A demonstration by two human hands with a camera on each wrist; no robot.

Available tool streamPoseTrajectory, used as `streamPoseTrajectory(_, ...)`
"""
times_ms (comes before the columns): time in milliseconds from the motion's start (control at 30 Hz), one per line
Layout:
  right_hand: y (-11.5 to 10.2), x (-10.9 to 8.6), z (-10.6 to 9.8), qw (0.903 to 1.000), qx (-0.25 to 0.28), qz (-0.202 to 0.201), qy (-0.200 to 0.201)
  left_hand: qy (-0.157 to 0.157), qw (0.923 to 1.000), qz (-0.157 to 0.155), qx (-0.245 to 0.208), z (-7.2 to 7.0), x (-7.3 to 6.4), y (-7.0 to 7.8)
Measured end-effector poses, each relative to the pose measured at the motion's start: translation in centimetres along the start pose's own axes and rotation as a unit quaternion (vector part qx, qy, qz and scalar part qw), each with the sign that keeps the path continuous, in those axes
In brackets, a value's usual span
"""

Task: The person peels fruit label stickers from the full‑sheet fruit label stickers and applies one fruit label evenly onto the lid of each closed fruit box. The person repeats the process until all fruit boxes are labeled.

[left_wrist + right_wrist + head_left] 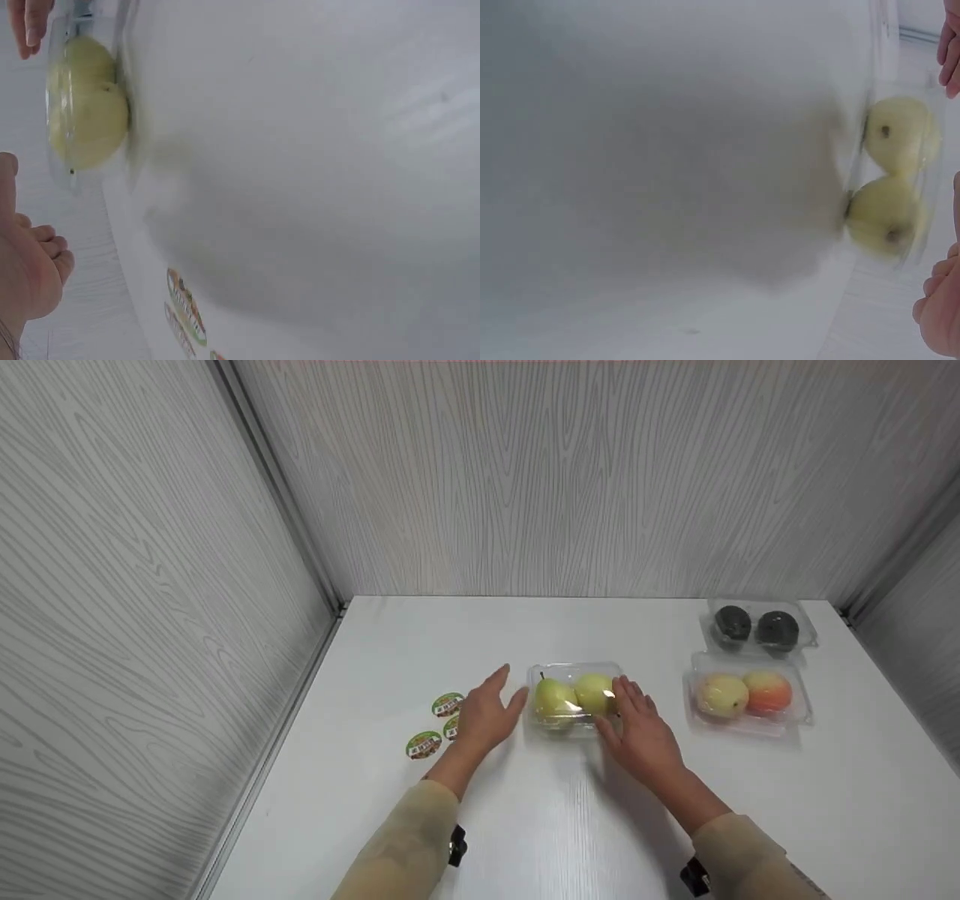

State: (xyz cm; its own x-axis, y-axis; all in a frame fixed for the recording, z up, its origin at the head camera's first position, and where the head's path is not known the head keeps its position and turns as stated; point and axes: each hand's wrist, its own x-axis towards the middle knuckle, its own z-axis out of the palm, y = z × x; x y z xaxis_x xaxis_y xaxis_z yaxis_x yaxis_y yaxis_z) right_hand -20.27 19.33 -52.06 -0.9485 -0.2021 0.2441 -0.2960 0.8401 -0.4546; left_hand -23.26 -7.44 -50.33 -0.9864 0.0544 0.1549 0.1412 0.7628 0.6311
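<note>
A clear plastic clamshell box (564, 669) holding two yellow-green pears (556, 700) sits on the white table in front of me. My left hand (486, 718) is just left of the box, fingers extended, thumb toward it, with nothing held. At the box's right end is my right hand (646, 741), its fingers straight and overlapping that edge in the head view. Both wrist views show the pears (90, 124) (900, 135) through the box's side, with the hands at either end.
Several round green-edged stickers (424, 745) lie left of the left hand, one partly covered by it. At the right stand a clear box of two peach-coloured fruits (768, 691) and, behind it, one with two dark fruits (778, 630). Grey wood-grain panels (570, 480) enclose the table.
</note>
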Motion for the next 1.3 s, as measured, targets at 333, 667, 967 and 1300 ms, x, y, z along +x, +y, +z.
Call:
streamPoseTrajectory(333,-4.8,1.2,1.3,0.9984,-0.005,-0.051,-0.021,0.05,0.9966,-0.055,-0.037,-6.1,1.3,-4.6)
streamPoseTrajectory(667,-9.3,1.6,3.5,0.99,-0.006,-0.136,-0.037,0.025,0.9929,-0.112,-0.031,-7.7,0.7,-7.7)
streamPoseTrajectory(967,-12.1,1.8,6.8,0.9782,-0.017,-0.186,-0.091,-0.016,0.9907,-0.134,-0.015,-7.0,0.4,-9.0)
streamPoseTrajectory(1300,-12.4,2.4,9.1,0.971,-0.043,-0.165,-0.167,-0.037,0.9899,-0.136,-0.011,-5.9,0.4,-9.1)
